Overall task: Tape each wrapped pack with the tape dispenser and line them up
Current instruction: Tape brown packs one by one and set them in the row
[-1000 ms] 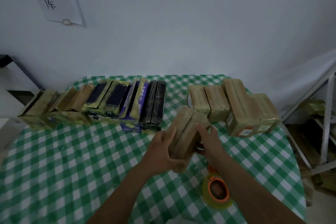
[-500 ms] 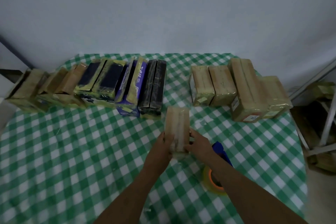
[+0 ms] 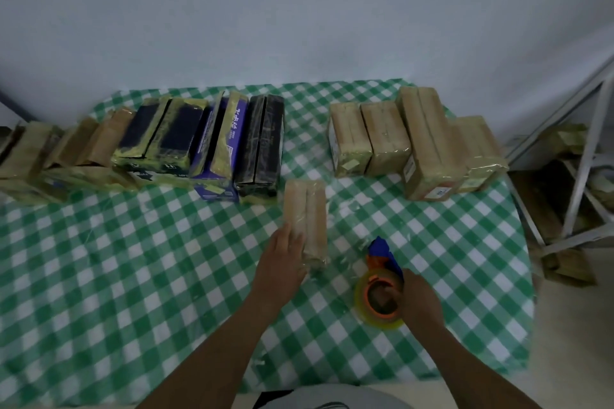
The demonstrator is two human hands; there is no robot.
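A brown wrapped pack lies lengthwise on the green checked table, just in front of the row. My left hand rests against its near left side, fingers fairly straight. My right hand grips the tape dispenser, an orange and blue one with a roll of clear yellowish tape, lying on the table to the right of the pack. A row of taped packs stands along the back left. Four brown packs sit grouped at the back right.
A white wall rises behind the table. A metal rack with bundles stands off the table's right edge. The table's right edge runs close to the brown packs. Open cloth lies at the front left.
The pack has been set down flat on the table. My right hand left it and moved right and back to take hold of the tape dispenser. My left hand stays at the pack.
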